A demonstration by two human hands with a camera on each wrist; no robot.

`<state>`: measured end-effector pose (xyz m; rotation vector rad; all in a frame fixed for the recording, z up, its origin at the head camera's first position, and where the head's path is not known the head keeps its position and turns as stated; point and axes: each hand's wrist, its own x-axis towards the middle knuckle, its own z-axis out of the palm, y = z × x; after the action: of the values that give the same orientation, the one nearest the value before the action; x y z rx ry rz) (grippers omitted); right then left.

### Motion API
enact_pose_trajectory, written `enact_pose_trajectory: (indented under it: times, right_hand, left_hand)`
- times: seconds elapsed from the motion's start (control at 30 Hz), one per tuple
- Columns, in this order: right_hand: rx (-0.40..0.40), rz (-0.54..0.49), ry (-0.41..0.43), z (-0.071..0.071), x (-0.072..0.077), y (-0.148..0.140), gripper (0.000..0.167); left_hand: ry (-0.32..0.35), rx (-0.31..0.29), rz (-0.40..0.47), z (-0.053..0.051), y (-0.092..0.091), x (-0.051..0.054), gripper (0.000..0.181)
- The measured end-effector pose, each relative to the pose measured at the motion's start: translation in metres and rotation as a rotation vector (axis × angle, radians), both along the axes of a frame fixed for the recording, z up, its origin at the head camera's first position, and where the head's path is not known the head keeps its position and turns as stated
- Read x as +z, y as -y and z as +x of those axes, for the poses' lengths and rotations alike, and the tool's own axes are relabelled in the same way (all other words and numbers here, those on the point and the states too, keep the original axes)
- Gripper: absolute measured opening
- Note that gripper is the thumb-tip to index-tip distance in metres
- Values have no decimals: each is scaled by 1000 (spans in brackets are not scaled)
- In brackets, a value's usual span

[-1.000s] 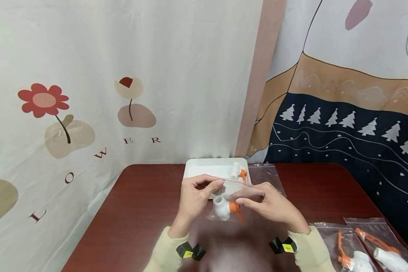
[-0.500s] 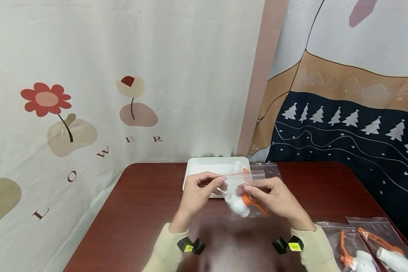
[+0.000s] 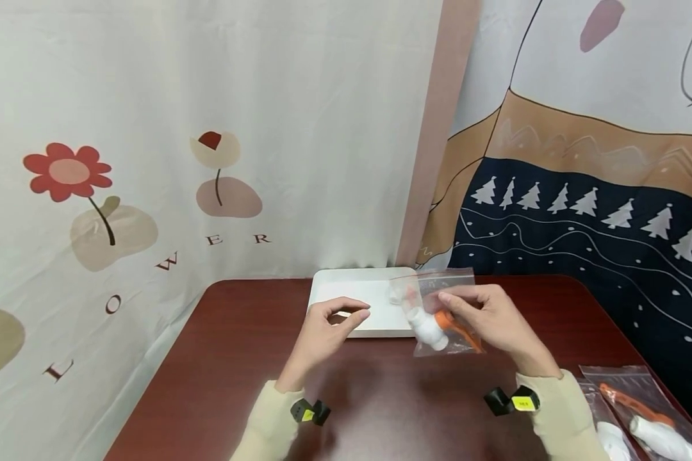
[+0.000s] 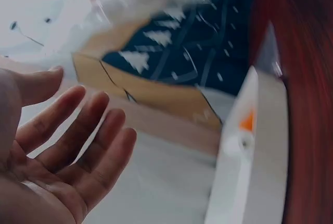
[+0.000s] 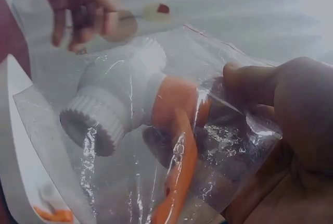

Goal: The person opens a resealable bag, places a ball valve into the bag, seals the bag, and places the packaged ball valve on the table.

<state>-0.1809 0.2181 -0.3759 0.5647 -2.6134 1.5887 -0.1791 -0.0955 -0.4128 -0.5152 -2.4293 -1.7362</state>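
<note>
My right hand [image 3: 487,317] pinches a clear zip bag [image 5: 229,156] between thumb and fingers, lifted over the table. Inside the bag is a white plastic valve [image 3: 428,328] with ribbed ends and an orange lever handle [image 5: 179,146]. To the left, my left hand [image 3: 329,330] is held in the air before the white tray, fingers relaxed and holding nothing. The left wrist view shows the same left hand [image 4: 78,146] with its palm bare and fingers apart. Another white and orange valve [image 4: 242,135] lies in the tray, partly hidden behind the bag in the head view.
The white tray [image 3: 352,332] stands at the back of the dark red table [image 3: 236,358], against a printed curtain [image 3: 323,160]. At the front right lie more bagged valves, one with an orange handle [image 3: 634,403]. A zip bag corner [image 4: 270,57] shows beyond the tray.
My left hand has let go of the bag and drawn slightly left. The right hand has carried the bagged valve to the right, and the bag now hangs from that hand alone.
</note>
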Motion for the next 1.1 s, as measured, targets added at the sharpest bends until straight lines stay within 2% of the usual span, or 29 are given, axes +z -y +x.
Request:
enact_pose_trajectory:
  times: [0.27, 0.5, 0.67, 0.8, 1.0, 1.1]
  right_hand:
    - [-134, 90, 79, -12, 11, -40, 37]
    - [-203, 152, 106, -27, 10, -77, 47]
    - [-207, 220, 153, -36, 8, -110, 53]
    - [-189, 235, 211, -44, 4, -135, 61]
    - [-165, 277, 270, -52, -8, -174, 63]
    - [-142, 294, 299, -56, -15, -193, 63]
  left_hand:
    - [-143, 90, -256, -22, 22, -31, 15]
    - [-161, 134, -512, -31, 33, -56, 21]
    - [-177, 167, -656, -33, 36, -66, 13]
    - [-174, 198, -695, -32, 37, -69, 4]
    - [-219, 268, -692, -31, 38, -73, 9]
    - [-224, 285, -693, -31, 38, -74, 7]
